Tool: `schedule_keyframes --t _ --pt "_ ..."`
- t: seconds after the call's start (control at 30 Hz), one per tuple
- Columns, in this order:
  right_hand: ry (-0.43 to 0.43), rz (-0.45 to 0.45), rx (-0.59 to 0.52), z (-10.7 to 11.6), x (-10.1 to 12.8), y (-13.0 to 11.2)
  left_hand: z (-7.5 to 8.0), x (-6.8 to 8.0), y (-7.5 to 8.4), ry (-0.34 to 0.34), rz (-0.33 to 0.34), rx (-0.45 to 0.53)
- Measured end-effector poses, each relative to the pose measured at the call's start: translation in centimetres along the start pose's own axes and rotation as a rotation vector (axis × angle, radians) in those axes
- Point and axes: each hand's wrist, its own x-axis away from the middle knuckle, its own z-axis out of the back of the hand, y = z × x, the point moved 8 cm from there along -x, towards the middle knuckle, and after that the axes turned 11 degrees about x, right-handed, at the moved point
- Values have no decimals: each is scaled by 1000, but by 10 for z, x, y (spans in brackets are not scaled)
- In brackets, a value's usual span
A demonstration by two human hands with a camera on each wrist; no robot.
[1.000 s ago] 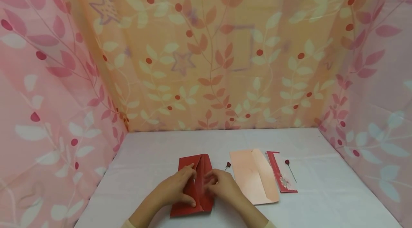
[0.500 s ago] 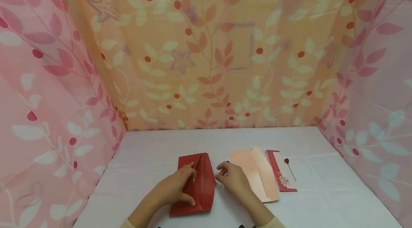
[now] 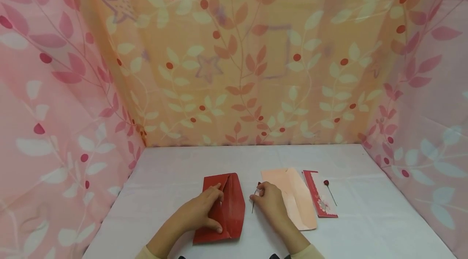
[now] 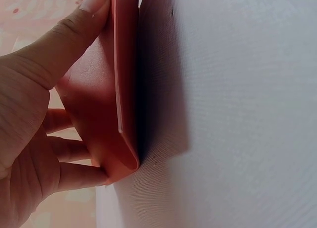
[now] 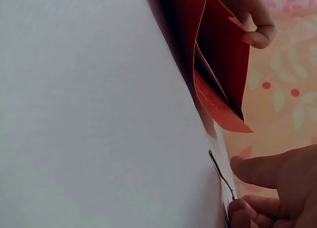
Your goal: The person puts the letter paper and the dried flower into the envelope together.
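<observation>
A red envelope (image 3: 234, 210) lies with its flap unfolded to the right, and its mouth gapes in the right wrist view. My left hand (image 3: 201, 212) holds it, thumb near the lower end and bent fingers toward the upper edge. A pale edge shows inside the mouth. Just right of the envelope, my right hand (image 3: 270, 200) pinches a small artificial rose by its thin stem (image 3: 253, 204). The dark red bloom is mostly hidden behind the fingers. In the right wrist view the bare stem end (image 5: 218, 168) points toward the envelope.
A peach envelope (image 3: 278, 186) lies partly under my right forearm. Right of it are a red and white card (image 3: 319, 200) with a flower print and a second small rose (image 3: 327, 183). A white cloth covers the table (image 3: 164, 169); patterned curtains (image 3: 234, 68) surround it.
My right hand has left the red envelope's flap, moved right to the nearer rose and taken its stem. The flap now lies spread out. My left hand has stayed on the envelope.
</observation>
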Motion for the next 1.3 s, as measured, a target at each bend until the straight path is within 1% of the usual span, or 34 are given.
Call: schedule_keyframes --t 0.27,0.53,0.7,0.8,0.97,1.3 --pt "-29 11 80 -8 -3 2 -2 -1 -1 -10 20 9" --pt "-46 75 79 -4 0 -6 -1 -1 1 -11 9 23" --pt "-58 113 116 -1 1 -11 0 -1 1 -13 17 32" --pt "-81 111 143 -1 2 -12 -1 -1 0 -19 29 40" --pt "-126 69 149 -1 3 -10 -3 -1 -2 -32 55 58" --pt "-103 74 126 0 2 -8 -2 -2 -5 -19 44 31"
